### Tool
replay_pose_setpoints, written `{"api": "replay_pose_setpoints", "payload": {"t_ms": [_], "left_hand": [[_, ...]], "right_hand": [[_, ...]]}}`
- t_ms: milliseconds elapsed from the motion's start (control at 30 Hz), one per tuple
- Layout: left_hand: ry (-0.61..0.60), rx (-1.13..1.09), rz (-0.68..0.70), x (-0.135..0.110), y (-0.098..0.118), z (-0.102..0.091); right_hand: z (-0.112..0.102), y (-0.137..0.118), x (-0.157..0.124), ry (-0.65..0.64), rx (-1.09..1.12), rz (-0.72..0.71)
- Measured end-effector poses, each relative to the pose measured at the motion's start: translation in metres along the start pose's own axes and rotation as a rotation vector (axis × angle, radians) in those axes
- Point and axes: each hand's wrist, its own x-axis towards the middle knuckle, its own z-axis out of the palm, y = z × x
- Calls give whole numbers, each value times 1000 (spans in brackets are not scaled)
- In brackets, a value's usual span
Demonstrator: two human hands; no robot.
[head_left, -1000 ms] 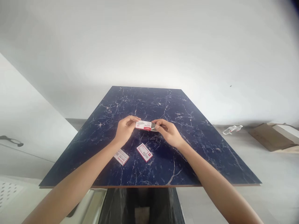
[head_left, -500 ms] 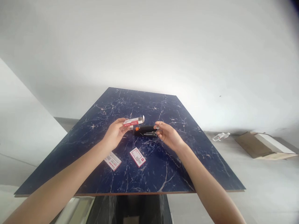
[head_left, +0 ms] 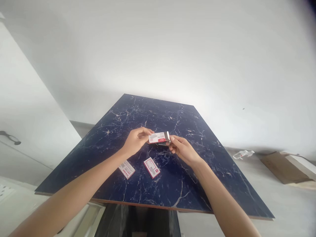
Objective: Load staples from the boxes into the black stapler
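My left hand [head_left: 138, 141] is closed on one end of a small red-and-white cardboard box [head_left: 157, 137], raised over the table. The box's other end, with a pale flap, faces right. Fingers of my right hand [head_left: 180, 146] are pinched together right at that end; whatever lies between them is too small to make out. Beneath the box a black stapler [head_left: 163, 144] shows only in part, mostly covered by box and fingers. Nearer me, a second red-and-white box [head_left: 151, 167] lies flat. To its left is a printed white-and-red box [head_left: 127, 169], partly behind my left forearm.
The table [head_left: 182, 194] has a dark blue marbled top and stands close to a white wall. On the floor to the right are a clear plastic bottle [head_left: 243, 154] and an open brown carton [head_left: 287, 167]. A white cabinet door with a dark handle [head_left: 10, 137] is at left.
The left hand has turned the box and brought it right, over the stapler, so its open end now meets the right hand's fingers. The whole view has shifted slightly.
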Motion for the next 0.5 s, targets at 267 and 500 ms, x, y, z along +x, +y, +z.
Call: {"api": "replay_pose_setpoints", "payload": {"t_ms": [267,500], "left_hand": [[-147,-136,-135,-2,4,2],[-227,-302,-193,-3,10,0]], "right_hand": [[2,4,1,53,-246,-35],[1,1,1,45,-240,-11]]}}
